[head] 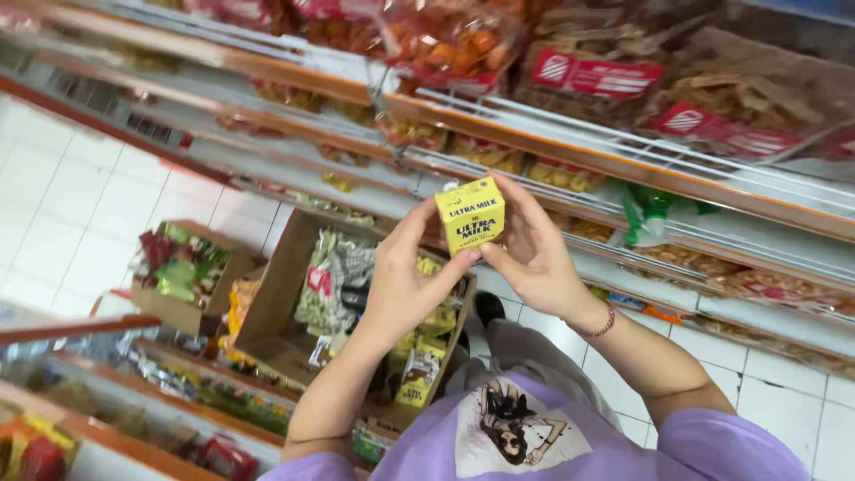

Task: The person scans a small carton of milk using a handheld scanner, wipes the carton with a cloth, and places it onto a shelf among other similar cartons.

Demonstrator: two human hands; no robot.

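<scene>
We hold a small yellow cardboard drink carton (pixel 470 215) up at chest height in front of the shelves, both hands on it. Our left hand (pixel 405 285) pinches its lower left edge between thumb and fingers; our right hand (pixel 533 254) cups its right side, fingers curled behind the top, so each grip is closed on the carton. The carton is out of the box but not yet on any shelf, as far as we can judge. Below the hands an open brown cardboard box (pixel 276 307) sits on the white tiled floor (pixel 80 205), still well filled with yellow cartons and green-and-white packets. A second, smaller cardboard box (pixel 191 267) stands just to its left, holding red and green packets. Metal shelves with orange edging (pixel 570 147) carry clear bags of fried snacks (pixel 614 76) with red rectangular labels along the top tier, paler packets on the tiers below.
</scene>
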